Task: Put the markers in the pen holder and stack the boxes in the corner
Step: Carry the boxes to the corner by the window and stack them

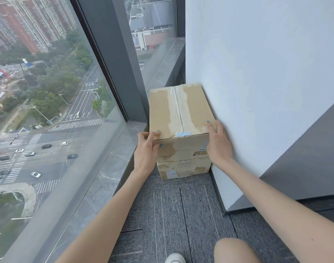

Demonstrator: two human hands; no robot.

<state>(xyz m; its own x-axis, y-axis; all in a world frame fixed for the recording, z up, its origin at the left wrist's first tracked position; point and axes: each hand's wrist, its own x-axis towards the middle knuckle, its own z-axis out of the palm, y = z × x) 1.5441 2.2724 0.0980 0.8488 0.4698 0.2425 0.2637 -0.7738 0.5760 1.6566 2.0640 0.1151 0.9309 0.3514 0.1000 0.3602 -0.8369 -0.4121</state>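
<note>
A taped brown cardboard box rests on top of a second cardboard box in the corner between the window and the white wall. My left hand grips the top box's near left corner, thumb on the front face. My right hand holds its near right corner against the wall, fingers on the lid. No markers or pen holder are in view.
A grey stone window sill runs along the left beside the large window. The white wall closes the right side. Grey carpet lies before the boxes. My knee and white shoe show at the bottom.
</note>
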